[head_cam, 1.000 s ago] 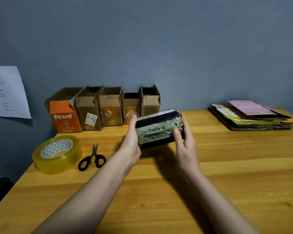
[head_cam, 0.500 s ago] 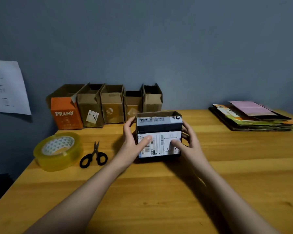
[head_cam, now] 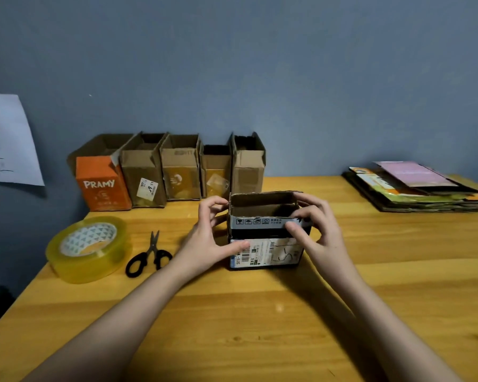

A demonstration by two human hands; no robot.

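At the middle of the bench [head_cam: 260,312], both hands are closed on one small carton [head_cam: 271,253]. The left hand [head_cam: 204,241] lays its thumb flat on the white shipping label on the near face, while its fingers [head_cam: 210,209] curl round the left end toward the back. The right hand [head_cam: 319,232] mirrors it on the other end, with the thumb pressing the printed grey band near the top edge and the fingers hooked over the right rim. Neither hand is slack; both grip the cardboard.

The carton stands upright on the bench with its mouth open to the ceiling and its flaps raised. Its long axis runs left to right across the person's front, so one hand holds each short end and neither is nearer than the other. That symmetric grip probably suits either a straight push away or a lift.

Further out, a row of open boxes [head_cam: 180,172] lines the blue wall, the orange one [head_cam: 102,186] at its left end. Its right end sits just behind the carton, and the free space beside it lies straight ahead and slightly right. Scissors [head_cam: 149,256] and a roll of clear tape [head_cam: 87,248] lie to the left, well apart from the carton. A stack of flattened cartons [head_cam: 414,188] sits at the far right.
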